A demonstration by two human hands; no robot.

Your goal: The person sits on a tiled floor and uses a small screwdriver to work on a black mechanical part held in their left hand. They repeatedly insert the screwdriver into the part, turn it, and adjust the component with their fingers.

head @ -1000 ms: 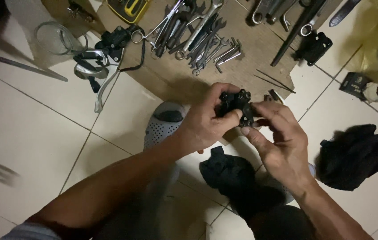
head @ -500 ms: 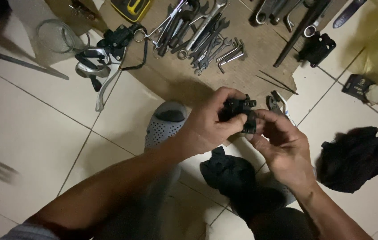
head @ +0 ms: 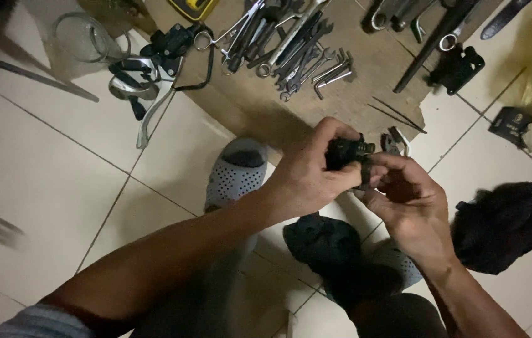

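My left hand (head: 313,172) grips a small black mechanical part (head: 345,152), fingers curled over its top. My right hand (head: 407,203) meets it from the right, thumb and fingertips pinching the part's right side. Both hands hover above the tiled floor just in front of a brown cardboard sheet (head: 241,103). Most of the part is hidden by my fingers.
On the cardboard lie several wrenches and hex keys (head: 300,53), long black tools (head: 432,40) and a black block (head: 457,67). Brake levers with cable (head: 144,75) lie at upper left. A grey perforated sandal (head: 234,172), a dark rag (head: 325,244) and black cloth (head: 504,225) lie nearby.
Both hands with the black part have shifted slightly down and right; the right fingers have closed in on the part's side.
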